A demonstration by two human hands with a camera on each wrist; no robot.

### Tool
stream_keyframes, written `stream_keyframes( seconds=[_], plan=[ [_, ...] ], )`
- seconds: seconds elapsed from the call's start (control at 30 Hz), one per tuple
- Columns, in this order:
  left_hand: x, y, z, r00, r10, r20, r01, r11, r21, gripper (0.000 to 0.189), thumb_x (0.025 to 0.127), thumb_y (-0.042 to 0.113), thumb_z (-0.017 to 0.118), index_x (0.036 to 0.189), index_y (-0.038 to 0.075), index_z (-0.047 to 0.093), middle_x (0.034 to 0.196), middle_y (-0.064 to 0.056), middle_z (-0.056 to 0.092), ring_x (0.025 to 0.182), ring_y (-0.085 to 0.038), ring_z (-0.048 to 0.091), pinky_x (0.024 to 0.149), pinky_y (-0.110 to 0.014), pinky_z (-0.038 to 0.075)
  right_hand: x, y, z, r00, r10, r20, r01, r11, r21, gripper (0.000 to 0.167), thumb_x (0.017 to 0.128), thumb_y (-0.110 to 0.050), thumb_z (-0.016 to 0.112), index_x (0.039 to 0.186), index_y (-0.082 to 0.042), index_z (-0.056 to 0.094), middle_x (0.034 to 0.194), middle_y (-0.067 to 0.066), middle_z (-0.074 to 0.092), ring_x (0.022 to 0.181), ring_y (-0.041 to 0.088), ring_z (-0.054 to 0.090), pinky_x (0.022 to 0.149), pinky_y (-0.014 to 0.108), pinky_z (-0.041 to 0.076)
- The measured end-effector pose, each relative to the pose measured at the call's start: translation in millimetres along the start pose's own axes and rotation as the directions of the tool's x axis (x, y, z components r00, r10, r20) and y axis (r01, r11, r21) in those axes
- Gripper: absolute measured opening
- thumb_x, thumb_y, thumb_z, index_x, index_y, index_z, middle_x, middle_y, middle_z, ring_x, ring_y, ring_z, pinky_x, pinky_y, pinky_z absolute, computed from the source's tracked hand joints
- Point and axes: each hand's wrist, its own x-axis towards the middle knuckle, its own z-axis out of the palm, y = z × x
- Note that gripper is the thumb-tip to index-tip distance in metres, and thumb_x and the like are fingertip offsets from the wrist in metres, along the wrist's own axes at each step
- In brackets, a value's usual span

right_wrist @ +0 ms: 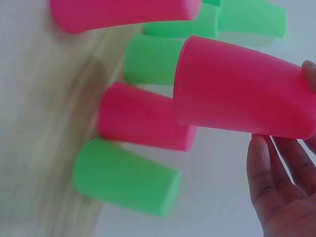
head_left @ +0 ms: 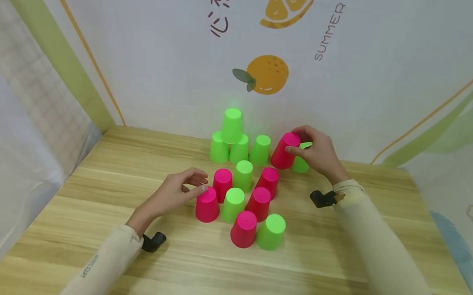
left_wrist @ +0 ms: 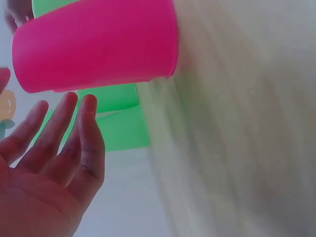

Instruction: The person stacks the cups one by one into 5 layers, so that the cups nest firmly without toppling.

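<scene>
My right hand (head_left: 318, 154) grips an upside-down pink cup (head_left: 285, 149) at the back of the table. In the right wrist view this held cup (right_wrist: 242, 89) is off the table and slightly tilted, with another pink cup (right_wrist: 143, 118) standing beyond it. A green cup (head_left: 301, 162) stands just right of it. My left hand (head_left: 173, 191), fingers spread and loosely bent, is beside a standing pink cup (head_left: 207, 206). In the left wrist view its fingers (left_wrist: 89, 143) lie close to the pink cup (left_wrist: 96, 44); whether the thumb touches it I cannot tell.
Several pink and green cups stand upside down mid-table, among them a green cup (head_left: 271, 233) in front. At the back, one green cup (head_left: 232, 126) sits on two others. A printed white curtain (head_left: 173, 83) hangs behind the wooden table (head_left: 118, 211).
</scene>
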Motion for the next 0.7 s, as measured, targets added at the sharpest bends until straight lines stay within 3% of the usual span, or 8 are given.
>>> stream_keyframes(
  seconds=[0.37, 0.7],
  plan=[
    [-9.3, -3.5, 6.4, 0.989, -0.001, 0.149, 0.011, 0.998, -0.065, 0.053, 0.089, 0.031, 0.076, 0.134, 0.013, 0.056, 0.125, -0.007, 0.067, 0.115, -0.024, 0.064, 0.094, -0.039, 0.059, 40.1, -30.9, 12.4, 0.999, 0.035, 0.039, -0.038, 0.997, 0.067, 0.046, 0.089, -0.021, 0.075, 0.129, -0.005, 0.058, 0.122, 0.015, 0.066, 0.113, 0.031, 0.062, 0.097, 0.045, 0.055],
    [-11.7, -1.8, 6.5, 0.989, 0.000, 0.151, 0.013, 0.996, -0.089, 0.056, 0.087, 0.024, 0.079, 0.136, 0.011, 0.054, 0.130, -0.011, 0.065, 0.114, -0.027, 0.065, 0.093, -0.040, 0.060, 66.7, -47.9, 29.3, 0.997, 0.057, 0.055, -0.059, 0.997, 0.049, 0.046, 0.091, -0.019, 0.073, 0.130, -0.002, 0.057, 0.123, 0.016, 0.065, 0.112, 0.031, 0.061, 0.099, 0.043, 0.055]
  ],
)
